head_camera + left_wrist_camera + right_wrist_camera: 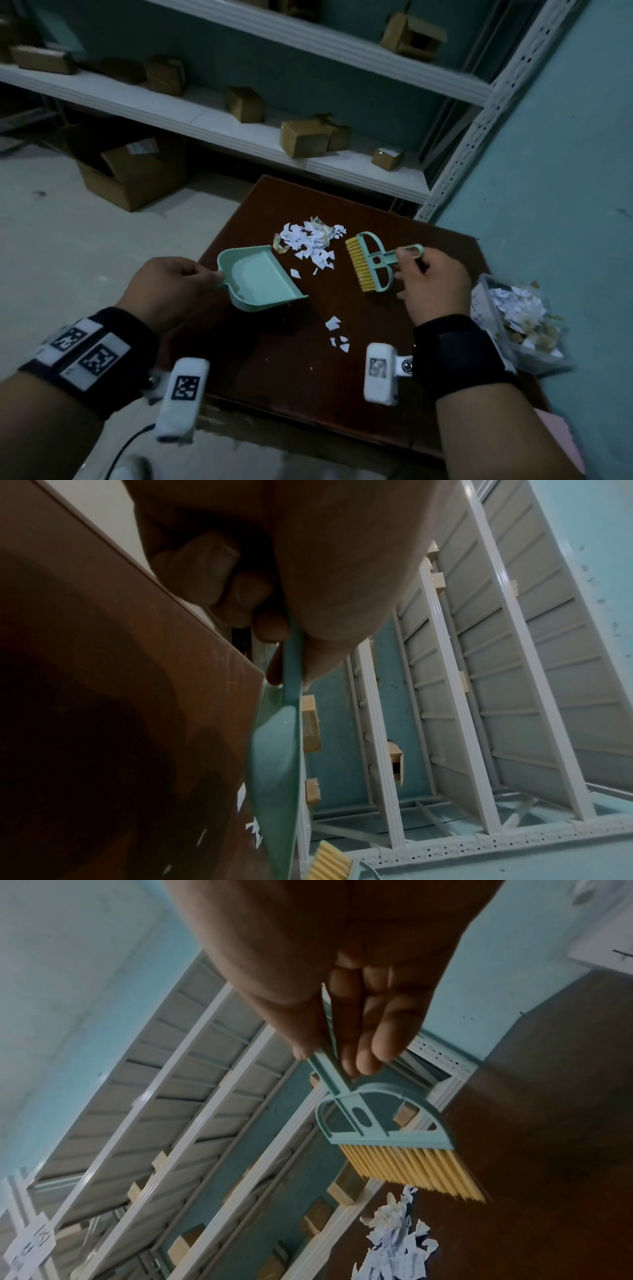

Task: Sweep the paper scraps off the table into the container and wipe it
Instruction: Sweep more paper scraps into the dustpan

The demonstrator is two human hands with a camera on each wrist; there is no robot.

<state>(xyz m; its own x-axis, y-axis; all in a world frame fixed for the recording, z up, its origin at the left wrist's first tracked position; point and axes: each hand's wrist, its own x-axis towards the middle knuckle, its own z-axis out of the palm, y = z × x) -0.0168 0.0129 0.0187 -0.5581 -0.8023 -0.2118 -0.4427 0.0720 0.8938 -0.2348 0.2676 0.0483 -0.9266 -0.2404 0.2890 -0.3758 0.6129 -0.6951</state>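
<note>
A pile of white paper scraps lies at the far middle of the dark brown table; a few more scraps lie nearer me. My left hand grips the handle of a mint-green dustpan whose mouth faces the pile. My right hand pinches the handle of a mint brush with yellow bristles, held just right of the pile, bristles toward it. A clear container holding scraps sits at the table's right edge.
White metal shelving with small cardboard boxes stands behind the table. A teal wall runs along the right. A large open carton sits on the floor to the left. The table's front edge is near my wrists.
</note>
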